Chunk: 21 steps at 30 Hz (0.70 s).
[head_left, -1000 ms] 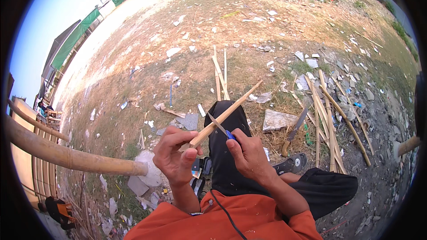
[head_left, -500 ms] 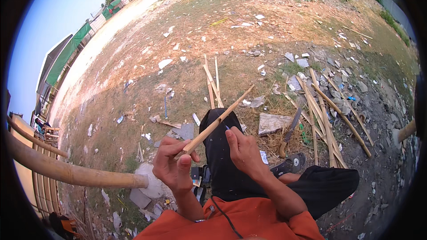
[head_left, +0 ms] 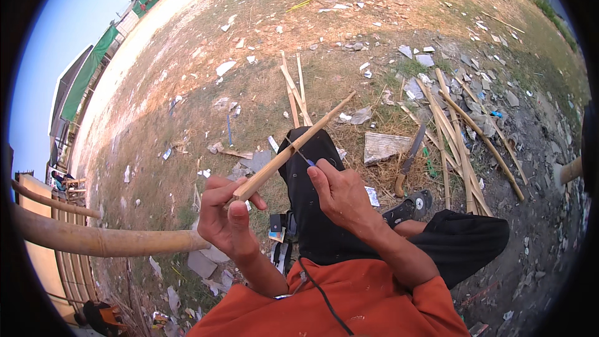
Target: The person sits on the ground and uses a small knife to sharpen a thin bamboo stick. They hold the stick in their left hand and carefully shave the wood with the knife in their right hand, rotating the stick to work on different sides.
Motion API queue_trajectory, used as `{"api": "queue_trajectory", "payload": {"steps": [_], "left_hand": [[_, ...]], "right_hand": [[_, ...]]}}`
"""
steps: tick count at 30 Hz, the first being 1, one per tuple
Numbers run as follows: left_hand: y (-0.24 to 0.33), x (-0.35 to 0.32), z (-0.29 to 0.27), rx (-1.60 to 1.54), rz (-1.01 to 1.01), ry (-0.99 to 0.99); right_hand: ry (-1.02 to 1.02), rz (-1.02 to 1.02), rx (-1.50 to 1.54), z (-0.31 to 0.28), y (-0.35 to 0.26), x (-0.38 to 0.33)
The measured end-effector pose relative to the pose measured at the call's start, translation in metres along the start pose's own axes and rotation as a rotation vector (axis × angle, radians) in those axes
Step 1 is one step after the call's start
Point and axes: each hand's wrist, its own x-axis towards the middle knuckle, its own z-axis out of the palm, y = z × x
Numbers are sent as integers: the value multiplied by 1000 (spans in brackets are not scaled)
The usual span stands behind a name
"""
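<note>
My left hand [head_left: 226, 219] grips the near end of a pale bamboo stick [head_left: 267, 170], thumb on one side and fingers on the other. The stick slants up and away to the right, over my black-trousered knee. In my closed right hand [head_left: 343, 195] is a small knife [head_left: 302, 155]; a bit of blue shows at its handle, the rest hidden by my fingers. Its thin blade lies across the stick, touching it around the middle.
A large knife [head_left: 410, 161] with a wooden handle lies right of my knee, beside a wooden block [head_left: 385, 147]. Several bamboo strips [head_left: 453, 150] are piled farther right; others [head_left: 293, 90] lie ahead. A thick bamboo pole [head_left: 112, 240] juts in from the left. Litter and stones dot the ground.
The small knife's blade now shows across the stick, where before it was mostly hidden. My left hand and the stick's near end have shifted slightly left. The whole view has tilted a little.
</note>
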Motion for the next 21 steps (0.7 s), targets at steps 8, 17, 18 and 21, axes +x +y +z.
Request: {"api": "queue_trajectory", "payload": {"steps": [8,17,18,21], "left_hand": [[0,-1,-1,-8,18,-32],[-3,0,1,-20,28,-12],[-3,-1,-1,-19,47,-29],[-2,-4,0,-18,33,-35]], "right_hand": [[88,144,-208,7,42,7],[89,173,-233,3,48,4],[69,135,-173,4,48,2],[-14,42,26,-4,8,-7]]}}
